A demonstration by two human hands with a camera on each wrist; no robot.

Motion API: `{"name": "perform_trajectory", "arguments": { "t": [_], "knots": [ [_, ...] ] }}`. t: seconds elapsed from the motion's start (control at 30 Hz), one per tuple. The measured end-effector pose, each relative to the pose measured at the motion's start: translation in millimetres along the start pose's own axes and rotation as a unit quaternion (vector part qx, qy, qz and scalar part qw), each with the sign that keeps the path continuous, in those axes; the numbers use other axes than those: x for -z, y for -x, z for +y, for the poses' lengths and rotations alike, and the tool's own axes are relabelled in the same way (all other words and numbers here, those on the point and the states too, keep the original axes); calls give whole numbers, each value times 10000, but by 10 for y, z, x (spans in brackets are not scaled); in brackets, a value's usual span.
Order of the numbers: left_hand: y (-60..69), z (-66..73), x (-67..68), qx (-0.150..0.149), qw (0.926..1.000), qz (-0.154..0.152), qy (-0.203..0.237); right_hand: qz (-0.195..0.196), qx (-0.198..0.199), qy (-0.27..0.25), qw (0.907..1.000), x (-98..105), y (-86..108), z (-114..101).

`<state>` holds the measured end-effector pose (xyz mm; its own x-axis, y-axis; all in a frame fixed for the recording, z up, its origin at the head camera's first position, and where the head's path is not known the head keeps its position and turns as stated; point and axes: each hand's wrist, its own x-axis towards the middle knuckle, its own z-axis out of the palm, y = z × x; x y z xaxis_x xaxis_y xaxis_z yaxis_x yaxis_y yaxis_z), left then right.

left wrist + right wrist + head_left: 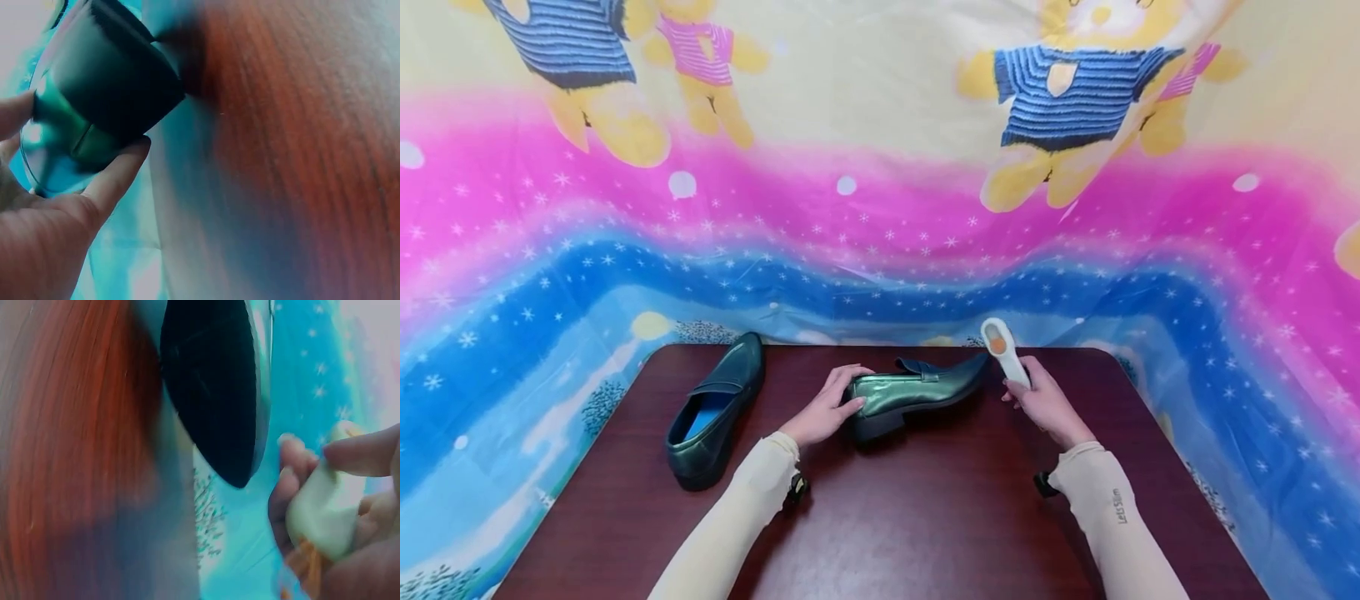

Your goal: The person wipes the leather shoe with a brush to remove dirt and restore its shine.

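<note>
In the head view, a dark green loafer (925, 392) lies crosswise near the middle of the table, toe to the right. My left hand (829, 408) grips it around the heel; the left wrist view shows thumb and fingers on either side of the shiny heel counter (69, 125). The dark sole (215, 394) faces the right wrist camera. Just right of the toe, my right hand (1041, 400) holds a white long-handled tool (1007, 354) with an oval head and an orange patch. The tool's head stands up near the toe, and its exact kind is unclear.
The matching loafer (718, 408) stands at the left of the table, toe pointing away, a blue insole showing inside. The dark reddish-brown table (880, 525) ends at a back edge against a cloth (865, 225) printed with bears and snowflakes.
</note>
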<state>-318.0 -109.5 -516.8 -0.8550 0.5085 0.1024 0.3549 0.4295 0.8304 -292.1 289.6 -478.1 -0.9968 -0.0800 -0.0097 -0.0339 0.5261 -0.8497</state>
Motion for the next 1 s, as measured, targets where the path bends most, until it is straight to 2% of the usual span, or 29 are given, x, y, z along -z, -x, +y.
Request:
{"name": "perform_trajectory", "arguments": {
  "t": [0.17,0.27,0.4,0.5,0.73,0.87,1.0],
  "knots": [
    [-8,-84,-54,210,9997,89,131,-11,-144,86,9999,-153,25,-95],
    [-17,-101,-84,381,9992,90,-84,173,-110,170,9996,-265,36,-146],
    [-57,-101,-97,495,9980,235,-306,595,407,737,9947,-502,39,-268],
    [-85,-120,-91,589,9972,413,-189,732,813,1188,9869,-762,54,-403],
    [-99,-172,-71,846,9945,611,-41,529,1418,1781,9723,-1411,99,-736],
    [-105,-187,-59,727,9956,592,19,376,1611,2032,9651,-1678,79,-856],
    [-100,-194,-48,626,9968,498,-70,349,1687,2254,9589,-1847,43,-908]
  ]
}}
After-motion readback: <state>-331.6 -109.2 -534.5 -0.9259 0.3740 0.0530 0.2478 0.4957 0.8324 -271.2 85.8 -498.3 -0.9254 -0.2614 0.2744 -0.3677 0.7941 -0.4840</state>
